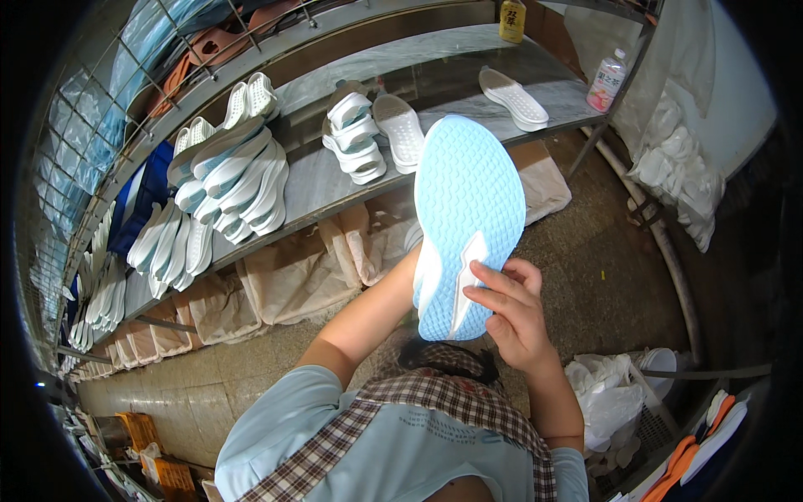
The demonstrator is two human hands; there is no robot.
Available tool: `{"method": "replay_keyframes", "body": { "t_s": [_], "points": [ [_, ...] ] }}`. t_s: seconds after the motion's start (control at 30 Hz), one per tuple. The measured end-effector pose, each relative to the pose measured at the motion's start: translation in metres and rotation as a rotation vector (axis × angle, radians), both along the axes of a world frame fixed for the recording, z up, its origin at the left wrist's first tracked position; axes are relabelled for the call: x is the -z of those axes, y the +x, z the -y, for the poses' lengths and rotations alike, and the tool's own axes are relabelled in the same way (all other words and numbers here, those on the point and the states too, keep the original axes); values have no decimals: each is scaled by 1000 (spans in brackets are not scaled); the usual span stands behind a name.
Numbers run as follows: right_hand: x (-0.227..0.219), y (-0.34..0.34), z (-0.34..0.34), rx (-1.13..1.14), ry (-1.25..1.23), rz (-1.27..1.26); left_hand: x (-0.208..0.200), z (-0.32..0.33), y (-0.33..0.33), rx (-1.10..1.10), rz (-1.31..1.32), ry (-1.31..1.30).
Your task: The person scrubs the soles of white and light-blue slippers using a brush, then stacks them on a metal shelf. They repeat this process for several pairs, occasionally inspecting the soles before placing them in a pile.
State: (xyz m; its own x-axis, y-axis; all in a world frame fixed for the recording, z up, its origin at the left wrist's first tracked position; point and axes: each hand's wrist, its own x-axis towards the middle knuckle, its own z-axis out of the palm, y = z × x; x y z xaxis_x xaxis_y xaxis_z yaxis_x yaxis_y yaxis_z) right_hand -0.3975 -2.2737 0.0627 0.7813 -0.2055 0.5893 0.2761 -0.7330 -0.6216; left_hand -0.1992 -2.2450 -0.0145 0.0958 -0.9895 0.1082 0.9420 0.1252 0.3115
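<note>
Held up in front of me is a large shoe sole (470, 180), its light blue textured underside facing me, with a white inset near the heel. My left hand (413, 240) grips it from behind; most of the fingers are hidden by the sole. The fingertips of my right hand (514, 314) lie on the white inset, with the fingers stretched out and the thumb apart from them over the heel's right side. Beyond the sole, a single white sole (400, 132) lies on the grey shelf table (314, 180), and another white sole (514, 99) lies farther right.
Stacked soles (351, 138) and a larger pile of soles (242, 180) stand on the table's left part. A yellow bottle (512, 21) and a clear bottle (606, 81) stand at the back right. Plastic bags (602, 393) sit low right; orange crates (171, 477) low left.
</note>
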Motion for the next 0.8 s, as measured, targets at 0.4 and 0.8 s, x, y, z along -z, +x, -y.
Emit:
{"method": "replay_keyframes", "body": {
  "t_s": [0.4, 0.8],
  "points": [
    [8, 12, -21, 277, -86, 47, -5, 0, -3, 8, 52, -62],
    [27, -26, 30, -169, 1592, 518, -18, -12, -9, 60, -128, -328]
  ]
}}
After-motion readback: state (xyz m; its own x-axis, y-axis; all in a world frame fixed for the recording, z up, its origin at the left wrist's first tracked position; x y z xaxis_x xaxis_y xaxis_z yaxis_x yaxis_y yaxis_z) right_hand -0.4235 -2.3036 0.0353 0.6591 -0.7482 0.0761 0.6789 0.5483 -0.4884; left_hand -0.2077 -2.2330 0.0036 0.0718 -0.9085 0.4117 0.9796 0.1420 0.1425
